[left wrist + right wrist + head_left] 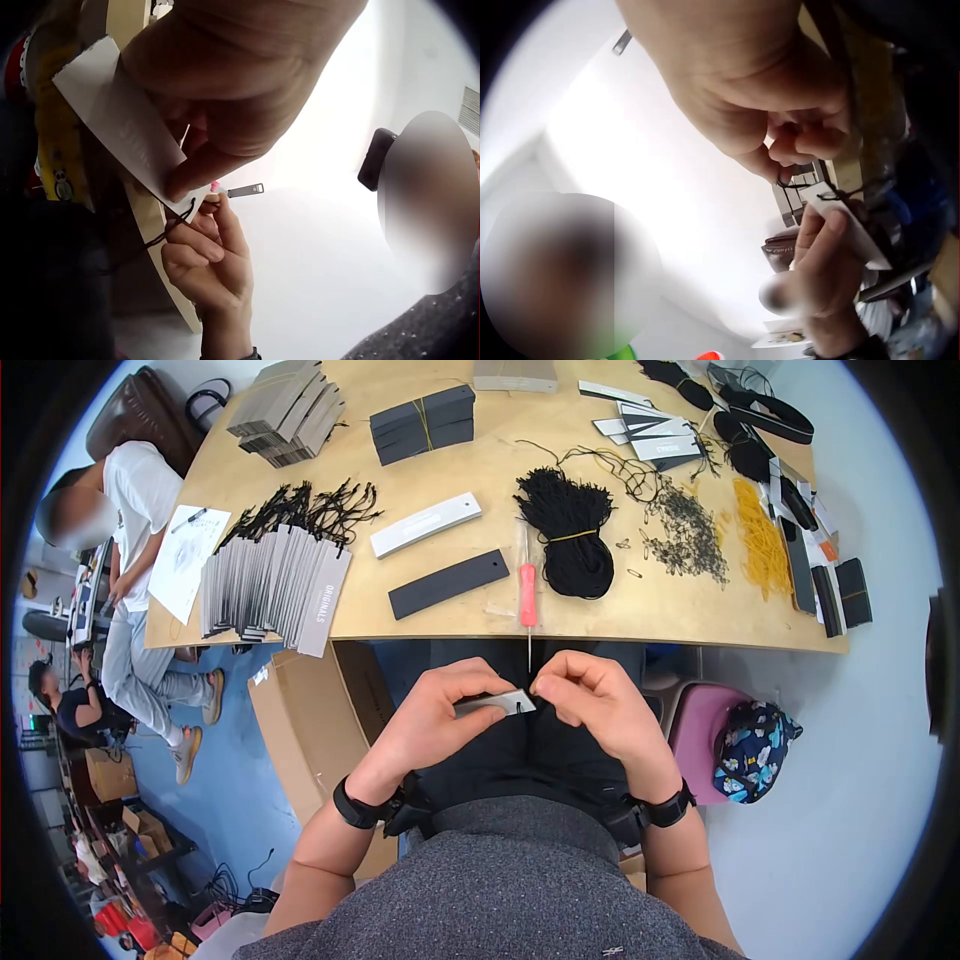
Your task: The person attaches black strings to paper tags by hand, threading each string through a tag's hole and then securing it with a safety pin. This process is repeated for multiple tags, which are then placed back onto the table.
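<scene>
A light tag with a black cord through its hole is pinched between thumb and fingers of the left hand, above the lap. Just right of it, the right hand has thumb and forefinger closed on the black cord, seen in the right wrist view. In the left wrist view the tag slants down toward the right hand, with the cord trailing below.
On the table lie a red-handled tool, a black cord bundle, a white tag, a dark tag, a row of corded tags, pins and yellow bands.
</scene>
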{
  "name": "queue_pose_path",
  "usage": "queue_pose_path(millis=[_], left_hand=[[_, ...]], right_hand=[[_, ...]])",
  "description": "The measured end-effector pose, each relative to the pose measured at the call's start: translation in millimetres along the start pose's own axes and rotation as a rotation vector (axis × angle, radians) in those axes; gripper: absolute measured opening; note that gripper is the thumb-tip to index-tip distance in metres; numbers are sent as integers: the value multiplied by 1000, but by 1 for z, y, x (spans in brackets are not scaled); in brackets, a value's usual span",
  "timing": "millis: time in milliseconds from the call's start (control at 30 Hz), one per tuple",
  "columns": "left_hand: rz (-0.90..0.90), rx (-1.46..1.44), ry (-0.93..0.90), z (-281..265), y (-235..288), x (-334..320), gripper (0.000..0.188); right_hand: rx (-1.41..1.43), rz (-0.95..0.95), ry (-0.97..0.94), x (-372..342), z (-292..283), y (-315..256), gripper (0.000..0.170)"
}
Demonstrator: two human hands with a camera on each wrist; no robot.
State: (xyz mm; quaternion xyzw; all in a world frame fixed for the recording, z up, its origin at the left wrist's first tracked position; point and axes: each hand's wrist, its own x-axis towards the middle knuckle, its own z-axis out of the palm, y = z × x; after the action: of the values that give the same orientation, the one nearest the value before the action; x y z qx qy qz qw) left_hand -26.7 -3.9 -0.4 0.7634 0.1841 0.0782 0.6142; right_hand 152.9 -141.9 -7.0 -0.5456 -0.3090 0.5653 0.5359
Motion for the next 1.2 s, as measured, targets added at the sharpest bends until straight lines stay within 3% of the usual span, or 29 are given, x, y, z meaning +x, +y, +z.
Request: queue_pose_path(millis=[33, 67, 133, 200, 300, 367, 467, 567, 633, 700, 733, 833, 1067, 1200], left_hand=[[0, 0, 2, -1, -1, 0, 22], [-13, 11, 8, -2, -1, 0, 22], [-27, 22, 12, -3, -3, -1, 21], [-86, -285, -5, -4, -5, -2, 21], [-206, -464, -31, -8, 5, -2, 20], [-171, -368, -11, -10, 0, 0, 20], [-103, -268, -8, -7, -6, 1, 19], [-114, -356, -19, -8, -2, 2, 20], [-156, -450, -15, -9, 2, 3, 21], [-177, -454, -33, -10, 3, 3, 22], [-177, -454, -32, -9, 3, 3, 22], [-175, -448, -27, -5, 2, 4, 23], [-125, -343, -16, -5, 0, 5, 22], [-113, -324, 1, -6, 1, 4, 22]], right_hand=[[286, 54, -54, 0, -1, 1, 21], [286, 55, -56, -2, -3, 0, 21], [596, 150, -219, -7, -9, -4, 24], [555, 155, -239, -10, -13, -1, 24], [410, 121, -187, -13, -15, 6, 24], [306, 81, -115, -14, -14, 5, 24], [463, -46, -35, -15, -14, 4, 25], [734, 90, -334, -15, -19, 12, 34], [602, 195, -296, -15, -19, 4, 41], [-154, 247, -55, -12, -13, 0, 44], [-287, 47, -28, -8, -11, 10, 31], [-456, -48, 78, -9, -1, 0, 20], [-309, -83, 81, -1, 15, 15, 28], [-130, -108, 102, 1, 19, 32, 19]])
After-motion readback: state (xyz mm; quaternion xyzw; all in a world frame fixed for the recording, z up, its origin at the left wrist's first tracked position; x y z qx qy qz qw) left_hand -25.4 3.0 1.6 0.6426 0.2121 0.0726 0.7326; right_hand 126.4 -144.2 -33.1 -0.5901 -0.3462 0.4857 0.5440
